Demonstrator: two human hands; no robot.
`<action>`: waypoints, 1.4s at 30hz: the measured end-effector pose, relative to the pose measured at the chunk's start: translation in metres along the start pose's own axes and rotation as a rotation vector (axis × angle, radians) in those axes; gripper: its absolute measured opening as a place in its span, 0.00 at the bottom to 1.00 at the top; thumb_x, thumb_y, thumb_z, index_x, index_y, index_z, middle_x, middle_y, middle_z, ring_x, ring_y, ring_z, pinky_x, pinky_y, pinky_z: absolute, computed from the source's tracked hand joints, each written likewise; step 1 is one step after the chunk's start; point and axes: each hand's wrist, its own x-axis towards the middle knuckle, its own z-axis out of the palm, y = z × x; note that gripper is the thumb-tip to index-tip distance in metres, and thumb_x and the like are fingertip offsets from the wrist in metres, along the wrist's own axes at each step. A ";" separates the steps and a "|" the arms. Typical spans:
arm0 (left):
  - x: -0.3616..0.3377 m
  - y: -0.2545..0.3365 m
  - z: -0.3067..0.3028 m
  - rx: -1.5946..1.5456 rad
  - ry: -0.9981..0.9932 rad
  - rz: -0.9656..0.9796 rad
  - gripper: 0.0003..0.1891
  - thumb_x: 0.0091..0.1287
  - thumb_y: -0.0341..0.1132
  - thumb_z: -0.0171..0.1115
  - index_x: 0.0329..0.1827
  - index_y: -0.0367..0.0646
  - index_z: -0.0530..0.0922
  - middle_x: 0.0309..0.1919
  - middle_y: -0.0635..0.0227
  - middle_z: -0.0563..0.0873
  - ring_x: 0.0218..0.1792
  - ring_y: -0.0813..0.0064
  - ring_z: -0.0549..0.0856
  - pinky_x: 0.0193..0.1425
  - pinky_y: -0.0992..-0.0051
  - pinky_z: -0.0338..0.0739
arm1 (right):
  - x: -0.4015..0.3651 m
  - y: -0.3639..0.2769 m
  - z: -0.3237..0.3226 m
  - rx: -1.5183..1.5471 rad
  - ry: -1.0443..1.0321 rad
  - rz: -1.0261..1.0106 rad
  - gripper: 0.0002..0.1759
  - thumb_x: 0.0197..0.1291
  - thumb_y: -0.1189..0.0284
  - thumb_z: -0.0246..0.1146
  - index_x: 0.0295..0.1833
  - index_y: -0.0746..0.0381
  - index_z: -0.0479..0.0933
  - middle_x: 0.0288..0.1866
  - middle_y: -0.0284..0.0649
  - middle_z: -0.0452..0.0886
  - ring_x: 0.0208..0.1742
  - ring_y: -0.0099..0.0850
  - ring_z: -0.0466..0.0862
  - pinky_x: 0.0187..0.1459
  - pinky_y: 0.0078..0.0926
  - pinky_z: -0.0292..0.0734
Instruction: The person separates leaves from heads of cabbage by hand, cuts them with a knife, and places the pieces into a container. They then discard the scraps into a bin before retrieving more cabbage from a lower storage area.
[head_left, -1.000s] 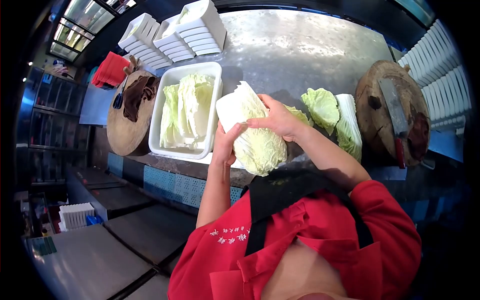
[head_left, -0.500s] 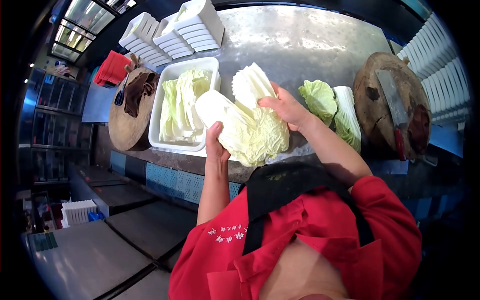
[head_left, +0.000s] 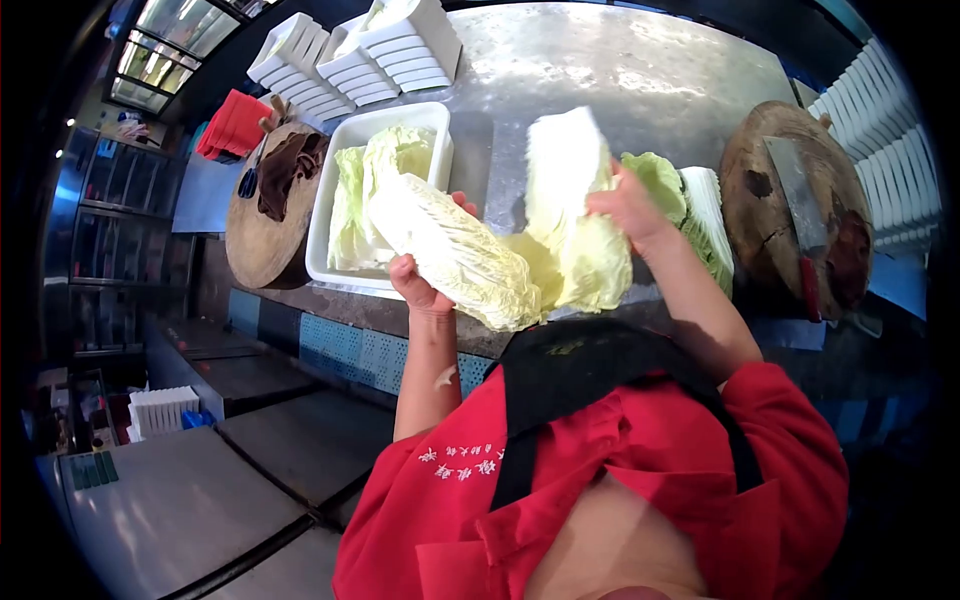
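My left hand (head_left: 425,285) is wrapped round a napa cabbage (head_left: 450,250), pale yellow and held slanting over the right side of a white tub (head_left: 318,225). In my right hand (head_left: 632,208) are napa cabbage leaves (head_left: 568,165), their broad white base pointing up. The leafy ends of both pieces overlap just in front of the apron. Inside the tub lie loose cabbage leaves (head_left: 350,205). Beyond my right wrist, a green cabbage leaf (head_left: 657,183) and another cabbage piece (head_left: 706,225) rest on the steel table, partly hidden by my forearm.
On the right, a cleaver (head_left: 795,195) and a dark cloth (head_left: 850,262) lie on a round chopping block (head_left: 745,170). A second block (head_left: 245,240) at left carries a brown cloth (head_left: 288,178). White tubs (head_left: 408,45) are stacked at the back of the steel table (head_left: 640,70).
My right hand has moved right with the leaves, spreading them apart from the cabbage in my left hand. The cabbage now lies more lengthwise, and the view has shifted slightly.
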 end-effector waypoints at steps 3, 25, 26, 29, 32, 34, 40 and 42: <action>0.004 0.003 -0.002 -0.008 -0.143 -0.040 0.45 0.48 0.51 0.64 0.69 0.39 0.59 0.61 0.47 0.70 0.60 0.54 0.73 0.61 0.55 0.73 | 0.009 0.002 -0.017 0.066 -0.014 -0.028 0.33 0.41 0.87 0.54 0.60 0.70 0.65 0.46 0.47 0.79 0.44 0.36 0.83 0.45 0.30 0.82; -0.012 -0.021 0.031 0.609 0.275 -0.108 0.30 0.63 0.37 0.61 0.66 0.37 0.60 0.53 0.53 0.76 0.51 0.59 0.80 0.52 0.63 0.79 | -0.002 0.037 0.047 -0.224 -0.119 -0.011 0.47 0.40 0.69 0.78 0.65 0.66 0.59 0.58 0.42 0.72 0.59 0.30 0.73 0.59 0.28 0.69; -0.012 -0.020 0.029 0.611 0.276 -0.106 0.30 0.63 0.37 0.61 0.66 0.37 0.60 0.53 0.53 0.76 0.51 0.59 0.80 0.52 0.63 0.79 | -0.002 0.034 0.048 -0.232 -0.138 -0.002 0.48 0.39 0.70 0.78 0.65 0.67 0.59 0.58 0.43 0.72 0.59 0.31 0.73 0.60 0.28 0.68; -0.011 -0.019 0.026 0.400 0.182 -0.161 0.29 0.59 0.31 0.64 0.62 0.35 0.64 0.52 0.53 0.77 0.51 0.60 0.81 0.54 0.63 0.79 | -0.003 0.030 0.047 -0.253 -0.190 0.014 0.49 0.37 0.72 0.78 0.66 0.68 0.59 0.57 0.44 0.73 0.59 0.32 0.74 0.59 0.29 0.69; -0.014 -0.022 0.004 0.240 0.163 -0.213 0.32 0.60 0.36 0.64 0.65 0.34 0.62 0.56 0.52 0.76 0.54 0.58 0.79 0.57 0.61 0.77 | 0.000 0.033 0.041 -0.237 -0.238 0.059 0.46 0.39 0.74 0.76 0.65 0.67 0.61 0.56 0.43 0.74 0.57 0.32 0.75 0.58 0.28 0.70; -0.019 -0.021 -0.007 0.149 0.158 -0.242 0.34 0.61 0.40 0.64 0.67 0.35 0.61 0.58 0.53 0.75 0.55 0.57 0.78 0.58 0.60 0.76 | 0.001 0.036 0.039 -0.207 -0.258 0.104 0.43 0.40 0.76 0.74 0.64 0.67 0.62 0.55 0.43 0.75 0.56 0.31 0.76 0.58 0.28 0.71; -0.025 -0.028 -0.034 -0.082 0.118 -0.232 0.36 0.63 0.49 0.61 0.69 0.39 0.60 0.63 0.55 0.72 0.60 0.56 0.74 0.64 0.56 0.70 | 0.011 0.058 0.027 -0.081 -0.143 0.168 0.32 0.45 0.81 0.61 0.61 0.68 0.66 0.51 0.44 0.78 0.50 0.30 0.80 0.50 0.27 0.76; -0.025 -0.029 -0.039 -0.142 0.089 -0.220 0.35 0.64 0.50 0.60 0.69 0.39 0.60 0.63 0.55 0.72 0.61 0.56 0.74 0.65 0.56 0.69 | 0.011 0.059 0.023 -0.134 -0.091 0.163 0.30 0.45 0.82 0.59 0.60 0.69 0.67 0.50 0.44 0.78 0.50 0.31 0.80 0.49 0.27 0.76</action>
